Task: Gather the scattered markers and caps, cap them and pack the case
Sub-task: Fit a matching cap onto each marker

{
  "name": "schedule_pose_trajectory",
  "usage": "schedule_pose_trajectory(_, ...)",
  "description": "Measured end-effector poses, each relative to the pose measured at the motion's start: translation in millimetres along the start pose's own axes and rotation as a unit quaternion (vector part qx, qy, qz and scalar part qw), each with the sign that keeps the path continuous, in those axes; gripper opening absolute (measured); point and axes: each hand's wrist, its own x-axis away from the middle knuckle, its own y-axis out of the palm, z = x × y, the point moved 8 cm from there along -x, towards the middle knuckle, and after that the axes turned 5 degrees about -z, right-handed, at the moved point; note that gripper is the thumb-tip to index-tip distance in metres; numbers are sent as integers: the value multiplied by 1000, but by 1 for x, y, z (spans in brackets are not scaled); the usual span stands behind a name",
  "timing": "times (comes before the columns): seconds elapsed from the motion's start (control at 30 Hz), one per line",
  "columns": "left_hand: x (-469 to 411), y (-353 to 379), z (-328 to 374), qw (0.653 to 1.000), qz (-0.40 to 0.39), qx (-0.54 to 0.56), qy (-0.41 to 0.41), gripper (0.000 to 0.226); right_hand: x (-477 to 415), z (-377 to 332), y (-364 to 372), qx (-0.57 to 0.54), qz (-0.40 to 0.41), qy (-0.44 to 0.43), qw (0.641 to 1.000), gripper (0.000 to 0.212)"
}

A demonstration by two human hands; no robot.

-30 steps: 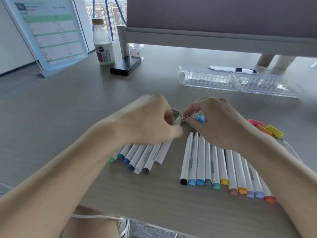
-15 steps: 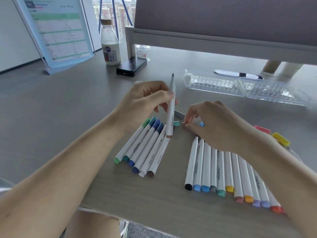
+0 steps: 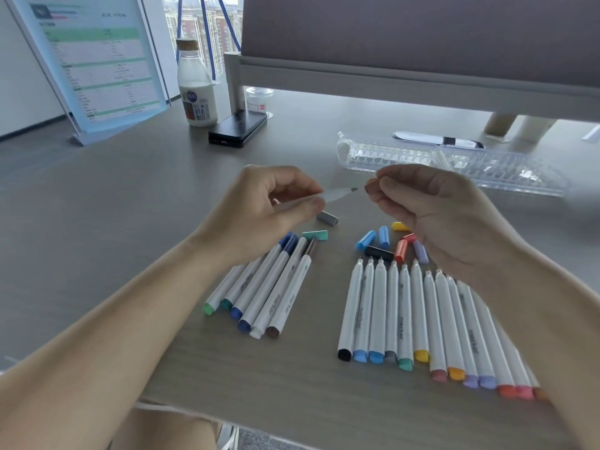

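My left hand (image 3: 272, 209) grips a white marker (image 3: 337, 193), its bare tip pointing right. My right hand (image 3: 431, 209) pinches a brownish-orange cap (image 3: 371, 184) just right of that tip; the two are close, not joined. Below the left hand lies a row of capped markers (image 3: 269, 287). Below the right hand lies a longer row of uncapped markers (image 3: 422, 316). Loose caps (image 3: 386, 241) in several colours lie between the rows and my hands, plus a grey cap (image 3: 327, 218) and a teal cap (image 3: 315, 235). The clear plastic case (image 3: 454, 160) lies open behind.
A milk bottle (image 3: 194, 89), a black box (image 3: 238, 129) and a small jar (image 3: 259, 99) stand at the back. A document stand (image 3: 94, 60) is at the back left. A monitor riser (image 3: 422, 53) overhangs the rear. The table's front edge (image 3: 292, 427) is close.
My left hand turned the marker from upright to lying sideways, tip to the right. My right hand rose off the caps holding a brownish-orange cap near the tip.
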Motion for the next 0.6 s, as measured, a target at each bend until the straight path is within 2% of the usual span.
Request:
schedule_pose_trajectory(0.17, 2, -1, 0, 1000, -1, -12, -7, 7, 2, 3, 5, -32, -12, 17, 999, 11)
schedule_pose_trajectory(0.33, 3, 0, 1, 1000, 1, -14, -1, 6, 4, 3, 12, -14, -22, 10, 1000, 11)
schedule_pose_trajectory(0.5, 4, 0, 2, 1000, -3, -6, -6, 7, 13, -6, 24, 125, -52, -13, 991, 9)
schedule_pose_trajectory(0.6, 4, -1, 3, 1000, -8, 11, -3, 5, 16, -11, 26, 157, -59, -33, 985, 9)
